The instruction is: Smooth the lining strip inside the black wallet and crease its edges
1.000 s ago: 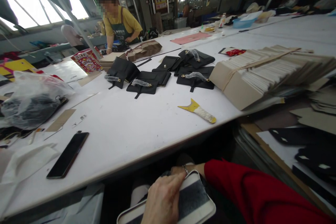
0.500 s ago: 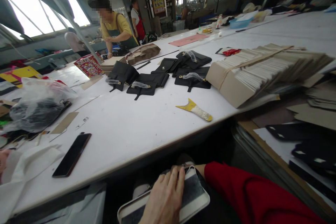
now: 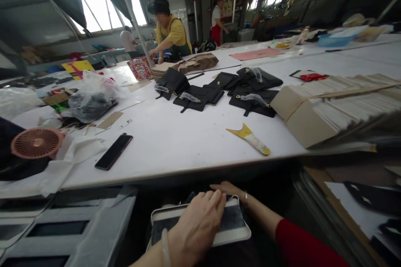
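A rectangular dark panel with a raised cream rim and rounded corners (image 3: pixel 233 217) is low in front of me, below the table edge. My left hand (image 3: pixel 202 217) lies across it, the fingers held together and bent over its far side. A pale bangle circles that wrist. At the far edge of the panel is my right hand (image 3: pixel 230 189), partly hidden behind the left fingers and the rim; it appears to grip that edge. The panel's underside is out of sight. On the table beyond lies a yellow forked tool with a wrapped handle (image 3: pixel 250 139).
Several black wallets with plastic-wrapped chains (image 3: pixel 192 98) lie on the white table (image 3: pixel 175 142). A banded stack of card pieces (image 3: pixel 313 112) stands at right. Left are a phone (image 3: pixel 113 151), a pink fan (image 3: pixel 38 142) and a grey tray (image 3: pixel 103 221). A person in yellow (image 3: pixel 175 33) works across the table.
The view has swung left, so the table things appear farther right. My right hand, mostly hidden before, now shows above the panel's far edge. My left hand stays on the panel.
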